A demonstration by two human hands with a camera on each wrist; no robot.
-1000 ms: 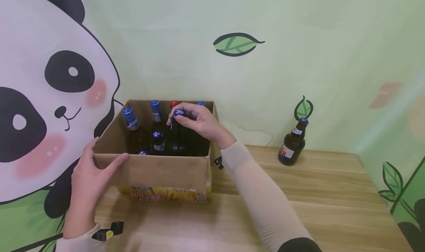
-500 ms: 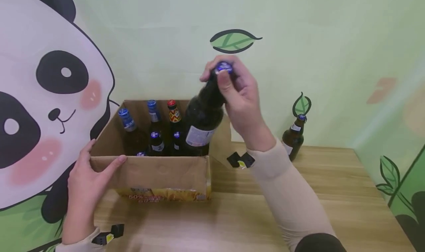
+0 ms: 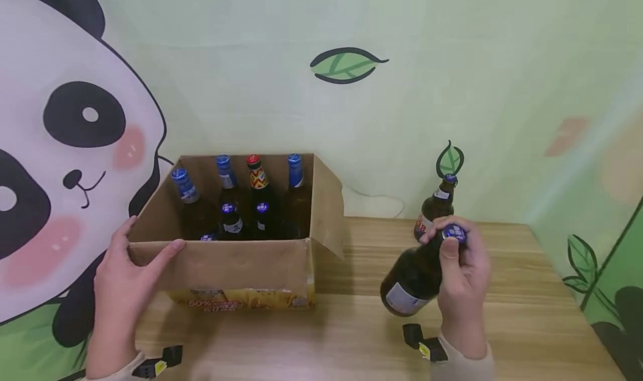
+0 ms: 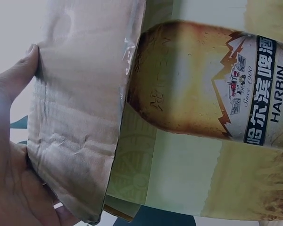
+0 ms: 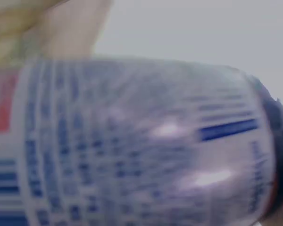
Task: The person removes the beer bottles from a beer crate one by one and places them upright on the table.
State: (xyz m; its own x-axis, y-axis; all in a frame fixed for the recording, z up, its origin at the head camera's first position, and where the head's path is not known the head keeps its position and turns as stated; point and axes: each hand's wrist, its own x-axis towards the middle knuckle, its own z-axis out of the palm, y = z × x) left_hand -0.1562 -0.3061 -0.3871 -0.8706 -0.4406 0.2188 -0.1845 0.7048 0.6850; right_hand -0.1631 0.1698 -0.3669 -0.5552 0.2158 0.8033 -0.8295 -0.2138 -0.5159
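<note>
My right hand [image 3: 464,275] grips a dark brown beer bottle [image 3: 413,272] by its neck, thumb just below the blue cap. The bottle is tilted, its base to the lower left, over the table right of the cardboard box [image 3: 241,264]. Its printed label [image 5: 132,141] fills the right wrist view, blurred. With my left hand [image 3: 123,283] I hold the box's near left corner, thumb over the front rim. Several capped bottles stand inside, among them a red-capped bottle [image 3: 258,174] and a blue-necked bottle [image 3: 295,174]. The left wrist view shows the hand on the cardboard flap [image 4: 80,108].
Another brown beer bottle [image 3: 436,205] stands upright at the back of the wooden table [image 3: 527,292], just behind the held one. The box's right flap [image 3: 329,213] sticks outward. A green wall cloth [image 3: 402,107] with a printed panda closes off the back.
My right hand has lifted the bottle out of the box and carried it right and down towards the standing bottle. The left hand keeps its place on the box corner.
</note>
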